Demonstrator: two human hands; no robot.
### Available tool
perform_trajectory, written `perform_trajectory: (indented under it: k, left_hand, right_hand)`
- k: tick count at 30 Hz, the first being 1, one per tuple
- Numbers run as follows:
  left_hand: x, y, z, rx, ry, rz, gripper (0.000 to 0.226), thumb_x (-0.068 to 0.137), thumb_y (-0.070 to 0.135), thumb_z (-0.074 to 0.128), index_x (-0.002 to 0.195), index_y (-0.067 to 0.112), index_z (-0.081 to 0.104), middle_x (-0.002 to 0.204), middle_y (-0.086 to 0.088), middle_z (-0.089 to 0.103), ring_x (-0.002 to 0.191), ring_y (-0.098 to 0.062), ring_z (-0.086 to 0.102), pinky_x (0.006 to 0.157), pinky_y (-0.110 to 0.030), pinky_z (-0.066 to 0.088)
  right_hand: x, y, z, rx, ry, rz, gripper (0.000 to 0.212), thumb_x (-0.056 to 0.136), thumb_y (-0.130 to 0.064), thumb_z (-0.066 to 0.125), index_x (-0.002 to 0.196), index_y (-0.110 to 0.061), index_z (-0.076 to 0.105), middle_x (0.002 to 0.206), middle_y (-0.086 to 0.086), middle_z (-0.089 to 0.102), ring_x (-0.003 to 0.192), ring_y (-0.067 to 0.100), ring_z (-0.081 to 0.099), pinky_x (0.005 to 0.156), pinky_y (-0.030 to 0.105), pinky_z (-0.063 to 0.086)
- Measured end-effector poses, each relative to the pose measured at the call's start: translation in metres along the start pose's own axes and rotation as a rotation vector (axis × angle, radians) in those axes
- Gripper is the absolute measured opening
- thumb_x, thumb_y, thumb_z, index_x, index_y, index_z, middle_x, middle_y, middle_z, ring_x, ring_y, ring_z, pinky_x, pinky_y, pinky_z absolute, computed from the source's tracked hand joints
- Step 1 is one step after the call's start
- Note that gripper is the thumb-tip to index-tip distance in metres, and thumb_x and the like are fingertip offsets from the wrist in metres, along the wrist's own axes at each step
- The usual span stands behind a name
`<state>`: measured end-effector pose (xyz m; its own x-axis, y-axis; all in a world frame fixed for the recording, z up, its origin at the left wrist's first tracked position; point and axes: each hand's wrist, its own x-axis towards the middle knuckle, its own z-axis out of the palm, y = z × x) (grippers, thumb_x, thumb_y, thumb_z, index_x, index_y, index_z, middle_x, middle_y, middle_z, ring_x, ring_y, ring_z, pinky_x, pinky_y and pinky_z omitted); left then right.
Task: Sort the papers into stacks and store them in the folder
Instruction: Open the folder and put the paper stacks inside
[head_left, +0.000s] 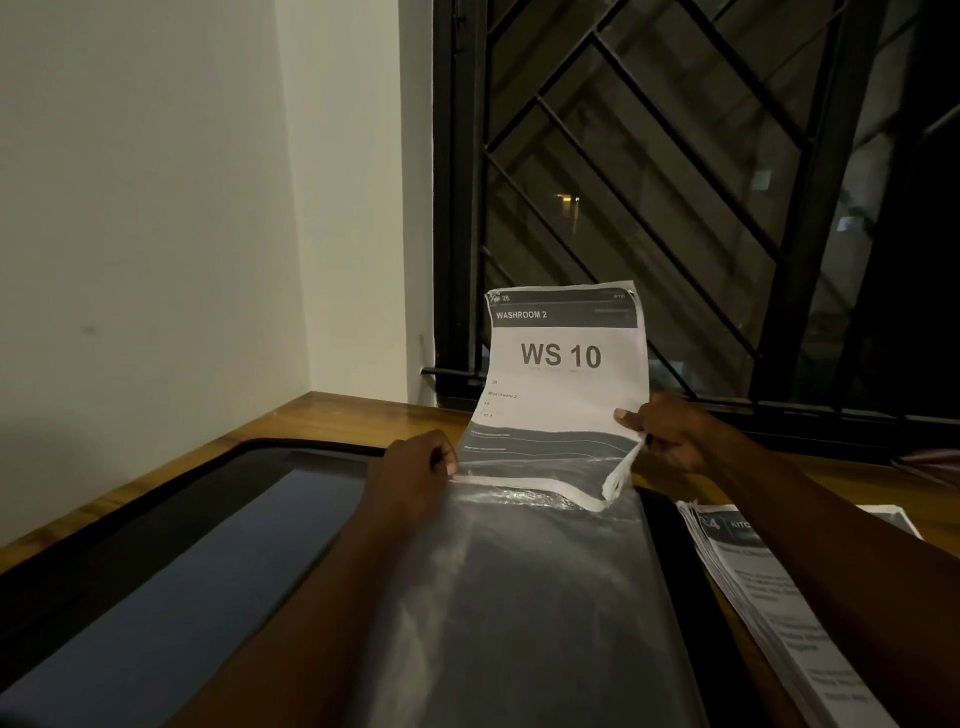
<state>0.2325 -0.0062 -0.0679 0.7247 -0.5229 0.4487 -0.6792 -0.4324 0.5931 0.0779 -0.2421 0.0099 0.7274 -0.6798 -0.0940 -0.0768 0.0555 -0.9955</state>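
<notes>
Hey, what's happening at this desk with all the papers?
A person is filing papers. Their right hand pinches a stack of sheets headed WS 10, standing upright with its lower edge at the mouth of a clear sleeve, which the left hand holds by its top edge. The sleeve lies on an open black folder on a wooden table. Most of the stack is not yet inside. Another paper stack waits to the right.

glossy plastic sleeve (545, 597); wooden table (332, 415)
</notes>
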Motion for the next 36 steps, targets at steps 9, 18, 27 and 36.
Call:
perform_trajectory:
  k: [9, 18, 27, 36]
  left_hand:
    - [0.015, 0.007, -0.017, -0.035, -0.264, 0.006, 0.030, 0.087, 0.007, 0.059, 0.068, 0.030, 0.057, 0.080, 0.013, 0.063, 0.084, -0.009, 0.058, 0.083, -0.031, 0.043]
    - [0.043, 0.041, -0.036, 0.170, -0.664, 0.139, 0.014, 0.092, 0.023, 0.065, 0.080, 0.026, 0.057, 0.080, 0.007, 0.059, 0.074, -0.007, 0.054, 0.075, -0.024, 0.042]
    - [0.031, 0.102, 0.016, 0.017, -0.700, 0.288, 0.025, 0.088, 0.049, 0.065, 0.085, 0.025, 0.070, 0.080, 0.010, 0.063, 0.076, 0.000, 0.053, 0.069, -0.020, 0.038]
    - [0.028, 0.134, 0.059, -0.217, -0.561, 0.177, 0.015, 0.086, 0.026, 0.073, 0.073, 0.020, 0.071, 0.068, 0.010, 0.063, 0.069, 0.000, 0.054, 0.068, -0.019, 0.040]
  right_hand:
    - [0.012, -0.003, 0.000, -0.042, 0.008, -0.001, 0.035, 0.094, 0.002, 0.050, 0.129, -0.002, 0.048, 0.126, 0.019, 0.056, 0.109, 0.035, 0.056, 0.096, 0.048, 0.048]
    - [0.022, 0.016, -0.006, -0.016, -0.105, 0.058, 0.036, 0.094, 0.004, 0.049, 0.129, -0.001, 0.050, 0.127, 0.019, 0.058, 0.114, 0.035, 0.057, 0.099, 0.048, 0.046]
    - [0.029, 0.023, 0.002, -0.260, -0.124, 0.016, 0.033, 0.093, -0.015, 0.059, 0.116, 0.008, 0.060, 0.117, 0.026, 0.063, 0.087, 0.029, 0.061, 0.069, 0.031, 0.051]
    - [0.034, 0.036, -0.012, -0.266, -0.214, 0.106, 0.024, 0.087, 0.013, 0.046, 0.082, -0.006, 0.061, 0.079, 0.009, 0.065, 0.061, 0.014, 0.065, 0.057, 0.022, 0.054]
